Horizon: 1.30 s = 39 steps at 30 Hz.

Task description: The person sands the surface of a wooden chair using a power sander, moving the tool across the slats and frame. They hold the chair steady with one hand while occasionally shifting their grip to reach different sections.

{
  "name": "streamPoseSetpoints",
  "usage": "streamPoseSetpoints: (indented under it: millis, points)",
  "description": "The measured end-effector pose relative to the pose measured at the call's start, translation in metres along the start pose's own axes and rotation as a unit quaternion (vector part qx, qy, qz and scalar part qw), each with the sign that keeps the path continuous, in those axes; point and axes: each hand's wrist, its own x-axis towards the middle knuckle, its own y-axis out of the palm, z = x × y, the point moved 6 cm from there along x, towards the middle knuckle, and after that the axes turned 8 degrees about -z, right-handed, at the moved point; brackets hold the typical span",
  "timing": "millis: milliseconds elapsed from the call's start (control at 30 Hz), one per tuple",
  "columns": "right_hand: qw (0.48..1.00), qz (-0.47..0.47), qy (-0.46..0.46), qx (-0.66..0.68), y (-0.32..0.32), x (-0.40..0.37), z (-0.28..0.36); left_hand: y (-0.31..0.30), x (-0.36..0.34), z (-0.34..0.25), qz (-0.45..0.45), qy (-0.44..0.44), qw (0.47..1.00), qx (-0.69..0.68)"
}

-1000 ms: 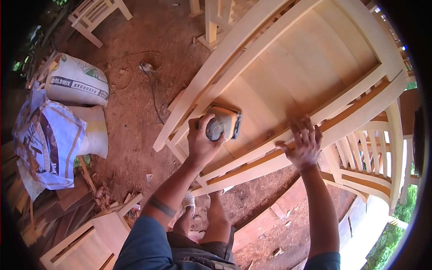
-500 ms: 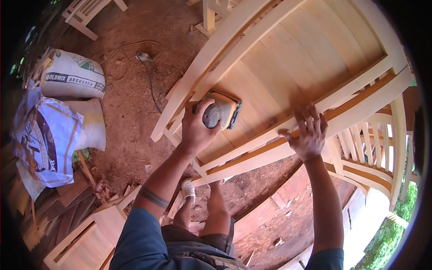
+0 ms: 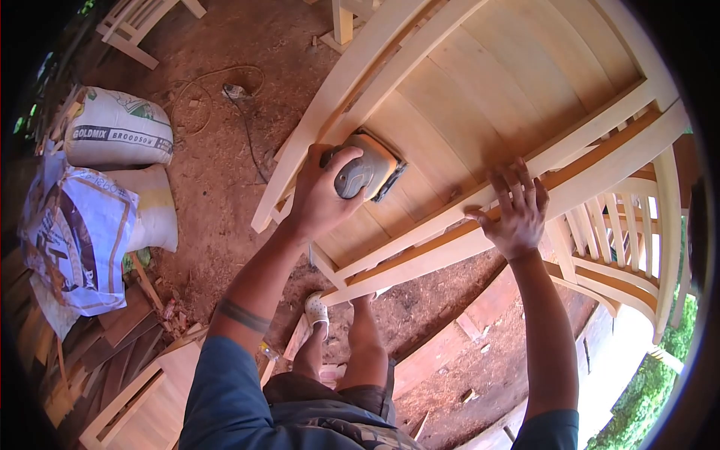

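Observation:
My left hand (image 3: 322, 191) is wrapped round a grey and orange electric sander (image 3: 364, 169). The sander's dark pad lies against the planked wooden panel (image 3: 480, 97), close to its lower left corner. Pale rails frame this panel along both long sides. On the near rail (image 3: 420, 250) rests my right hand (image 3: 517, 214), fingers spread across the wood and holding nothing. My palm and fingers hide part of the sander's body.
Filled sacks (image 3: 120, 127) stand at the left, above a pile of scrap boards (image 3: 112, 337). A cord (image 3: 244, 124) trails over the sawdust-covered floor. Another slatted wooden piece (image 3: 619, 240) is at the right, and a small wooden frame (image 3: 142, 26) at the top left.
The sander in my left hand has shifted slightly up the panel and tilted a little. My right hand stays on the near rail. The whole view has moved slightly.

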Motion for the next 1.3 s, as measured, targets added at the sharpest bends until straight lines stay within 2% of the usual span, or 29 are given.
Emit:
streamPoseSetpoints:
  millis: [233, 367, 567, 867, 1067, 1300]
  points:
    - [1.000, 0.017, 0.007, 0.006, 0.001, -0.001, -0.001, 0.001, -0.005, 0.004, 0.001, -0.007, 1.000, 0.011]
    - [1.000, -0.016, 0.007, 0.012, -0.004, 0.002, 0.000, 0.003, -0.017, 0.010, 0.002, -0.012, 1.000, 0.016]
    - [1.000, -0.021, 0.001, 0.005, -0.004, 0.003, 0.002, 0.005, 0.011, -0.009, 0.015, -0.002, 1.000, 0.024]
    - [1.000, -0.019, -0.001, -0.002, -0.004, 0.003, 0.001, 0.002, -0.010, 0.003, 0.014, 0.024, 0.999, 0.046]
    - [1.000, -0.028, -0.010, -0.009, -0.005, 0.005, 0.004, 0.003, 0.007, -0.008, 0.006, 0.004, 1.000, 0.024]
    - [1.000, -0.009, -0.007, -0.011, -0.004, 0.003, 0.001, 0.003, -0.027, 0.009, -0.009, 0.013, 0.999, 0.049]
